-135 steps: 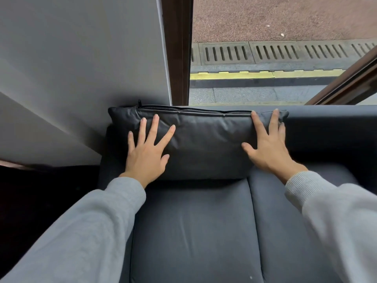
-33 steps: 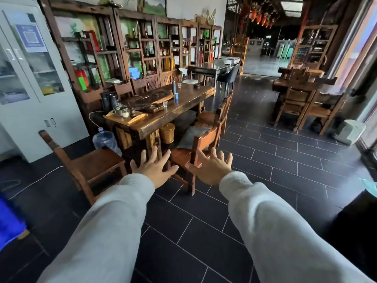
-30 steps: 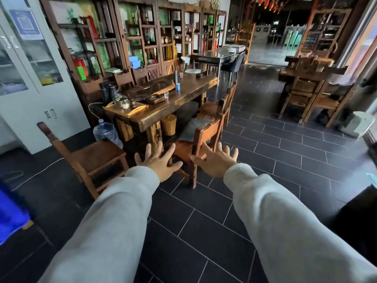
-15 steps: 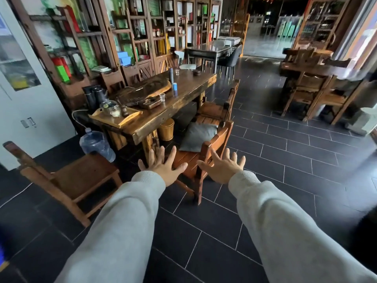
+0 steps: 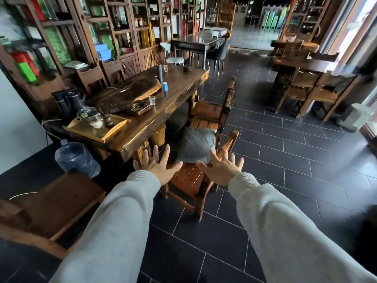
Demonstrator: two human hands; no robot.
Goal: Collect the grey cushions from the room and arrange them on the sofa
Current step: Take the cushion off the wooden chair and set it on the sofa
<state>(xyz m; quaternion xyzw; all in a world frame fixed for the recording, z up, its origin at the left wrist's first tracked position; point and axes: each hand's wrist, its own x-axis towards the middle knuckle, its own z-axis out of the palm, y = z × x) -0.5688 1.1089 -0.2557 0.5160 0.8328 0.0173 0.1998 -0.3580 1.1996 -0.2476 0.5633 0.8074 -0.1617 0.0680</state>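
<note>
Nearest the camera: two arms in light grey knit sleeves (image 5: 114, 225), stretched forward over the dark rectangular floor tiles (image 5: 271, 172). Left hand (image 5: 158, 167) spread flat, fingers splayed, holding nothing. Right hand (image 5: 221, 168) the same, fingers fanned out, empty. Neither touches anything; both hover in front of the chair.

Low left, a plain dark wooden stool or bench seat (image 5: 59, 203), motion-blurred.

Just past the hands: slatted reddish-brown wooden chair (image 5: 191, 180), seat facing the table. The square grey fabric cushion (image 5: 196, 144) sits on that seat, propped at a tilt; what it leans on is unclear. It shows between the two hands and just beyond them, not yet contacted.

Left of the chair: large clear blue water jug (image 5: 76, 158) on the floor, then the long dark slab wooden tea table (image 5: 155, 103) carrying a light wooden tray (image 5: 98, 127) with small glassware. A second wooden chair (image 5: 214, 111) stands behind the cushion.

Further back: tall wooden display shelves (image 5: 114, 29) along the left wall, another table set (image 5: 306, 78) at right.

Progress, as a judgement: this is the collect stage for this cushion. Reach is underway, grasp not made. The sofa is not in view, so what is already arranged there cannot be told. Left to do: grip this cushion, carry it to the sofa, place it. No other grey cushions show in view.
</note>
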